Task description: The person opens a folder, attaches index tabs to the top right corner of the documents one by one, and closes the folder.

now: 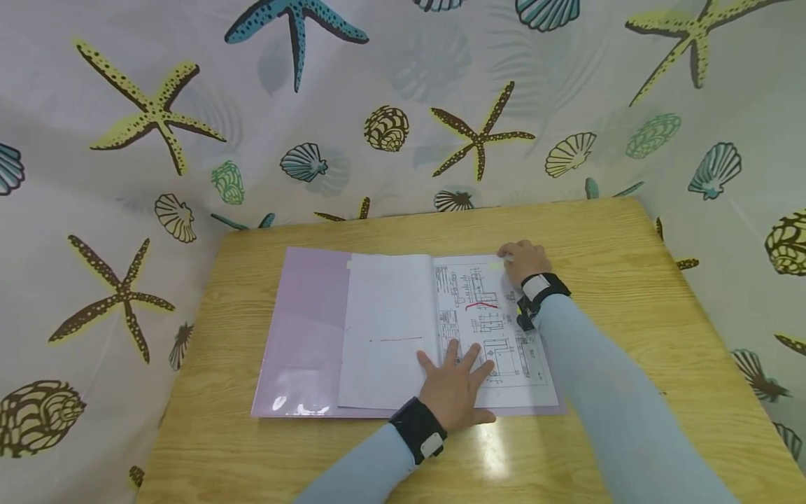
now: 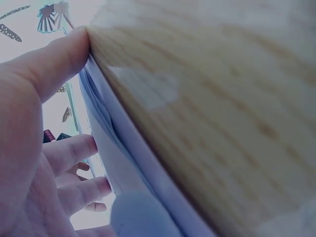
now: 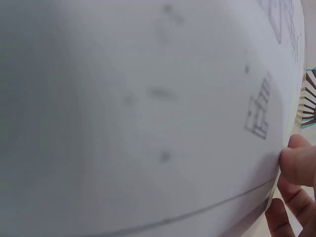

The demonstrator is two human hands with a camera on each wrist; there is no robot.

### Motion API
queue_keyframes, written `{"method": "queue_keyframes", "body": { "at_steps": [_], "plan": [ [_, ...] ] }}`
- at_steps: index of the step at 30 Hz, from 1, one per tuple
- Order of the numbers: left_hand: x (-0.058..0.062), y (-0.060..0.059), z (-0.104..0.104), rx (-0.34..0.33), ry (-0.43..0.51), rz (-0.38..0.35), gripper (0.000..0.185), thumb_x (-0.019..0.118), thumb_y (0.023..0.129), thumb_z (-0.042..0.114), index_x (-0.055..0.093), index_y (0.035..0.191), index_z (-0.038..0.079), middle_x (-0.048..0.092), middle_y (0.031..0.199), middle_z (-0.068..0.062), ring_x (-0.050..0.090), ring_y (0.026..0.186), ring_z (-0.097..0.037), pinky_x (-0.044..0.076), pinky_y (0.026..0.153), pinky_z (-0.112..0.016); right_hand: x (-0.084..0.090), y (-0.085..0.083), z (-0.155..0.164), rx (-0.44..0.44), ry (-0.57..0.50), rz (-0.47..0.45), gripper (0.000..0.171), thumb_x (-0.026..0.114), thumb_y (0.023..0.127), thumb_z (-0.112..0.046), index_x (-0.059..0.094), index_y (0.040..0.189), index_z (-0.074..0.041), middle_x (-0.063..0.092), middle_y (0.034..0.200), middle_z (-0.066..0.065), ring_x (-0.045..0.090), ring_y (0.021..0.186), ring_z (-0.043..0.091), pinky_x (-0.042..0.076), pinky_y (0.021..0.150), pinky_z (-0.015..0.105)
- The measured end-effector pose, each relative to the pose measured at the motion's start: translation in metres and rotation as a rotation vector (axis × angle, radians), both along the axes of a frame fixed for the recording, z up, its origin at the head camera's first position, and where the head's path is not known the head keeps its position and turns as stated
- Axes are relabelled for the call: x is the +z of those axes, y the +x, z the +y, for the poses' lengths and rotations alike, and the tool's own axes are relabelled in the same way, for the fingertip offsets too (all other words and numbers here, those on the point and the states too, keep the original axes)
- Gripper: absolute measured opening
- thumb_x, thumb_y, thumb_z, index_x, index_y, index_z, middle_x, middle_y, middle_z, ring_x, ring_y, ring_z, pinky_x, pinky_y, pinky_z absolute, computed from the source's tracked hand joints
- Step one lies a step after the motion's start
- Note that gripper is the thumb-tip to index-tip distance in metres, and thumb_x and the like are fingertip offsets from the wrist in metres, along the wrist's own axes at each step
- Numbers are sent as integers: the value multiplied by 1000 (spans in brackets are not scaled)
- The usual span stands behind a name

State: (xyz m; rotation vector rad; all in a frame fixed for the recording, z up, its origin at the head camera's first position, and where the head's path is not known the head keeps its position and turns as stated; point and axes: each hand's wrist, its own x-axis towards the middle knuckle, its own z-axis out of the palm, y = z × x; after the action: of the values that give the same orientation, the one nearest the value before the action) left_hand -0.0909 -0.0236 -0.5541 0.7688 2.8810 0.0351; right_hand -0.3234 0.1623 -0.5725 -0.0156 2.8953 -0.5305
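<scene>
A: Where is the purple folder (image 1: 301, 329) you're working over?

B: It lies unfolded on your wooden table (image 1: 220, 448), just in from the back edge and well apart from the side edges. Inside, you have a nearly bare page (image 1: 387, 301) with one thin red line, and right of the spine a drawing page (image 1: 485, 325) with printed plans and a bent red mark (image 1: 482, 305).

A: And how are you using your left hand (image 1: 455, 388)?

B: You have it straight-fingered and spread, gripping nothing. It lies by the folder's near edge, close to the spine, its fingers over the lower part of the drawing page and its thumb along that edge. That placing looks meant to steady the folder and keep the paper flat.

A: Your right hand (image 1: 527, 262)?

B: You hold it curled at the drawing page's far right corner, thumb on one side of the paper's edge and fingers on the other, so you seem to be pinching it. A corner is a sensible hold, since a loose edge is easy to catch there. Whether you've caught one sheet or several, I can't tell.
</scene>
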Motion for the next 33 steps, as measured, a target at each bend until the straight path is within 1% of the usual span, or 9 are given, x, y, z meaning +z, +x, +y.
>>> {"method": "queue_keyframes", "body": {
  "at_steps": [4, 7, 12, 14, 17, 21, 25, 30, 33],
  "plan": [
    [-1, 1, -1, 1, 1, -2, 92, 61, 67, 80, 43, 145, 34, 35, 153, -2, 29, 138, -40, 27, 82, -83, 1, 1, 3, 23, 0, 1, 35, 51, 95, -5, 61, 125, -19, 45, 138, 18, 42, 108, 41, 43, 82, 52],
    [-1, 1, -1, 1, 0, -6, 91, 60, 68, 80, 43, 145, 34, 35, 153, -2, 29, 138, -40, 27, 82, -82, 5, 3, 4, 28, -25, -2, 39, 49, 93, -2, 62, 125, -18, 45, 138, 19, 42, 109, 41, 42, 84, 54],
    [1, 2, -1, 3, -3, -7, 90, 60, 68, 79, 43, 145, 35, 35, 153, -2, 29, 138, -39, 28, 82, -82, 14, 9, 2, 30, -45, -2, 30, 52, 97, -17, 63, 124, -15, 45, 138, 20, 42, 113, 43, 40, 90, 57],
    [1, 2, -2, 3, -3, -6, 90, 61, 68, 79, 43, 145, 35, 35, 153, -2, 29, 138, -39, 28, 82, -82, 15, 10, 0, 37, -25, 10, 31, 57, 96, -26, 62, 124, -15, 45, 137, 20, 42, 113, 43, 40, 91, 57],
    [0, 2, -2, 0, 3, -2, 90, 61, 68, 79, 44, 144, 35, 36, 152, -2, 30, 138, -39, 28, 82, -82, 12, 10, 0, 45, 0, 25, 35, 63, 92, -29, 61, 124, -14, 46, 136, 21, 42, 112, 43, 40, 91, 56],
    [1, 3, -2, -2, 1, -3, 90, 61, 68, 79, 44, 144, 34, 36, 152, -3, 30, 138, -40, 28, 82, -82, 5, 6, 4, 50, -18, 19, 31, 63, 92, -22, 62, 122, -16, 45, 136, 20, 41, 111, 43, 40, 91, 57],
    [2, 4, -3, -3, -10, -2, 91, 60, 68, 79, 43, 145, 34, 35, 153, -3, 29, 138, -40, 29, 82, -81, -1, 3, 10, 54, -74, 0, 31, 55, 94, -11, 62, 124, -17, 44, 139, 20, 40, 117, 44, 37, 95, 60],
    [1, 3, -3, -7, -15, 5, 91, 59, 69, 80, 42, 146, 34, 34, 153, -3, 29, 138, -40, 28, 82, -82, 0, 1, 17, 49, -136, -47, 45, 47, 91, 3, 62, 127, -18, 42, 143, 18, 37, 124, 44, 34, 99, 60],
    [1, 4, -3, -8, -16, 6, 91, 58, 69, 80, 42, 146, 34, 34, 154, -3, 28, 139, -40, 29, 82, -82, 8, 2, 21, 56, -181, -106, 49, 43, 91, 4, 58, 133, -16, 40, 146, 18, 35, 129, 44, 32, 102, 60]
  ]
}}
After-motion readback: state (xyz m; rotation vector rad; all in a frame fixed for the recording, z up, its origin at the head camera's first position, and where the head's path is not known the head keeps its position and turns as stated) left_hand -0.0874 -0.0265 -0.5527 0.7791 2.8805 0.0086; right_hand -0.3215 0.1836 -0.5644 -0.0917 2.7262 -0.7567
